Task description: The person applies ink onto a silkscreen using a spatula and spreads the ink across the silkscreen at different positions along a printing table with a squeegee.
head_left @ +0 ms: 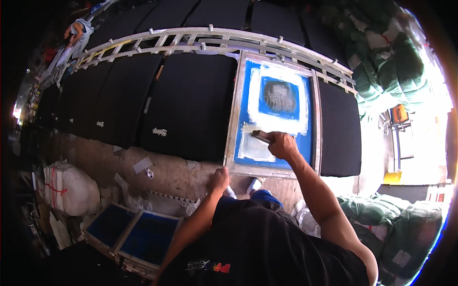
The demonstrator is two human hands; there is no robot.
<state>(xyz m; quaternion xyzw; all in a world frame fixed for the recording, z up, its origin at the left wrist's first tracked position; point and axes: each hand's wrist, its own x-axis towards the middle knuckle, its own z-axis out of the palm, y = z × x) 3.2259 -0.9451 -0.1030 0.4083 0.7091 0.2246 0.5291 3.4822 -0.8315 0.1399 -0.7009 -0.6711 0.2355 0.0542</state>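
A wooden-framed printing screen [234,112] with blue mesh lies over a black fabric panel in the row. White tape or coating surrounds a dark round design in its upper part. My right hand [283,145] is closed round a squeegee [261,136], held over a pale patch in the screen's lower part. Whether the blade touches the mesh I cannot tell. At the screen's near left corner, my left hand [219,179] is closed on the frame's edge, its fingers partly hidden.
Black panels [193,105] line the table left of the screen; another [339,128] is to its right. Behind runs a metal rail [210,40]. Stacked screens [150,238], a white sack [71,188] and green bales [417,229] stand nearby. A person [78,33] is far left.
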